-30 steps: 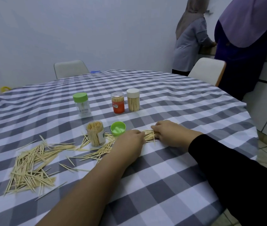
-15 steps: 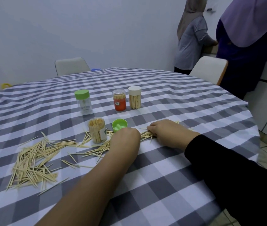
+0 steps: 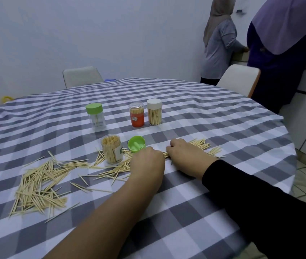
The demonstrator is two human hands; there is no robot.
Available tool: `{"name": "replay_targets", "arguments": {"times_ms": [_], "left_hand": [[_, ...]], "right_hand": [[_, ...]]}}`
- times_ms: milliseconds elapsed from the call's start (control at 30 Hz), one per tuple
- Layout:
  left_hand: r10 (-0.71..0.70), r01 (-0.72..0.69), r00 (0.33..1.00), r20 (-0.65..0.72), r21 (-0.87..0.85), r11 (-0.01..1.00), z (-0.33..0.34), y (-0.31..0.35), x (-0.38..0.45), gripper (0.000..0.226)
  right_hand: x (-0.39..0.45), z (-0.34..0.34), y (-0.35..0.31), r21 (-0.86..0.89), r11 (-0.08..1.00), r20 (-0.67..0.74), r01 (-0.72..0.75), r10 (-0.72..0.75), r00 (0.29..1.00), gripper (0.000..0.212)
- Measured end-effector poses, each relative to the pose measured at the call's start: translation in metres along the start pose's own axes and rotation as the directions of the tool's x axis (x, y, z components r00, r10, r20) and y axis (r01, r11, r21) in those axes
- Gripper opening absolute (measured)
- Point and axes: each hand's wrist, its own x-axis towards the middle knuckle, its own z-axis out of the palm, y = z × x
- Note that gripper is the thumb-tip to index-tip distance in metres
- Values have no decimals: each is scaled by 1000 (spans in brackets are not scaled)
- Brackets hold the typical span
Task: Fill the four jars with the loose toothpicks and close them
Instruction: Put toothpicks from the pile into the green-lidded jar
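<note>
Both hands lie knuckles-up on the checked tablecloth (image 3: 195, 212), close together toward the near right part of the round tabletop. The left hand (image 3: 147, 161) and the right hand (image 3: 184, 156) have their fingers curled down over a row of toothpicks (image 3: 199, 143) that runs between and beyond them. They seem to be gathering the sticks into a bundle, but whether either hand actually pinches any cannot be told, since the fingertips are hidden under the knuckles.

Just left of the left hand stands an open jar (image 3: 111, 149), upright and already packed nearly full of toothpicks standing on end. Its green lid (image 3: 136, 144) lies upside down beside it, touching neither jar nor hand as far as can be seen.

Farther toward the middle of the tabletop stand three closed jars. The white-lidded jar (image 3: 154, 112) and the orange-labelled jar (image 3: 136, 114) stand just beside each other and both look full. The green-lidded jar (image 3: 95, 116), well apart to their left, is capped but looks almost empty, with only a few sticks visible through its wall.

A large loose pile of toothpicks (image 3: 36, 187) is spread toward the near left edge, with scattered strays (image 3: 85, 186) between it and the open jar.

By this showing, two jars are done, one needs only topping up and capping, and one has still to be opened, filled and closed. Plenty of sticks remain, so the task looks roughly half finished.
</note>
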Motion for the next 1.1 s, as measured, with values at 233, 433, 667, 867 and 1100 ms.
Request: {"name": "replay_targets", "arguments": {"times_ms": [233,433,667,867,1100], "left_hand": [[-45,50,997,56,-73,996,5,2,0,31],[-51,61,995,83,-125,990,1,-11,1,29],[-97,142,979,179,-260,955,-18,-40,5,28],[-220,66,971,-90,-787,614,-31,-77,-2,16],[-424,-120,903,-72,-989,-88,-26,-133,2,19]], "right_hand": [[-8,0,-1,-11,999,-103,-34,32,994,28],[-8,0,6,38,999,-128,-31,36,991,23],[1,-14,2,327,934,-51,-142,168,984,21],[20,-23,-11,641,746,-58,-179,279,958,19],[44,-45,-44,905,423,-135,-33,362,922,22]]}}
